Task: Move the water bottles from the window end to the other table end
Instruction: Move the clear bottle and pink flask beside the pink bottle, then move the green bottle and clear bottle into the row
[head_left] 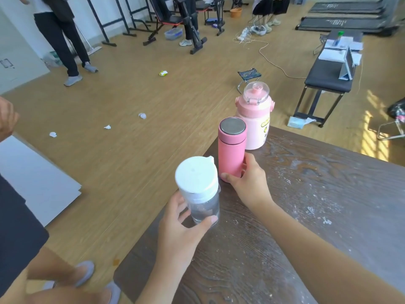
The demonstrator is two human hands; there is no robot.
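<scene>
While both hands grip | left hand (179,229) wraps clear bottle (200,189), part-full, probably heavy, smooth | right hand (247,183) clasps pink flask (231,148) low at table (306,194) corner | hold mid-body, likely slippery.

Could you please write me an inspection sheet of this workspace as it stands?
Surface: dark wood-grain table, streaked with white dusty marks.
Job's things: clear bottle with white cap, pink flask with metal lid and pale pink jug with clear lid, all upright near the table corner.
Clutter: nothing seen on the table besides the bottles; crumpled paper scraps on the floor.
Grippers: left hand wraps the clear bottle; right hand grips the pink flask low down.
Cables: white cord trails across the floor to a power strip.
Surroundings: black bench with papers, gym equipment, people standing and sitting.
</scene>
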